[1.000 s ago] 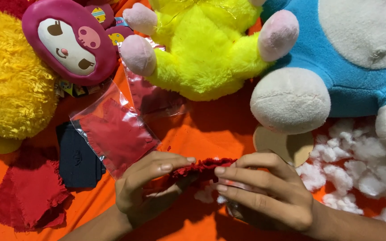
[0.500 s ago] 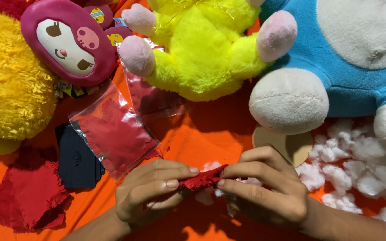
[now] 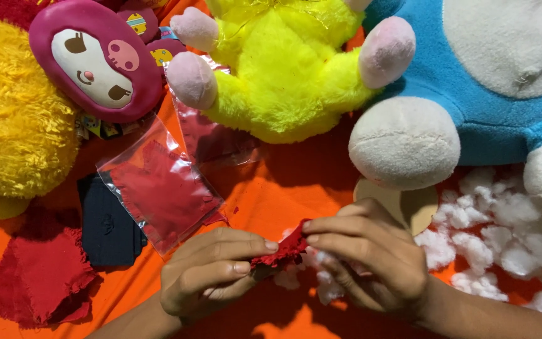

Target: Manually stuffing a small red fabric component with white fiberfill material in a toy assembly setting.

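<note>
Orange cloth surface point(image 3: 283, 194) bearing plush toys point(image 3: 283, 69), clear bag of red fabric point(image 3: 158, 188), white stuffing point(image 3: 503, 220), red cloth pieces point(image 3: 39, 276)

plush toys point(image 3: 283, 69) in row at far edge of cloth point(image 3: 271, 194). plastic bag point(image 3: 158, 188) left of centre, fabric squares point(image 3: 45, 276) further left. stuffing point(image 3: 503, 245) at right. fabric scrap point(image 3: 283, 250) between left hand point(image 3: 211, 273) and right hand point(image 3: 371, 257), near edge.
</note>
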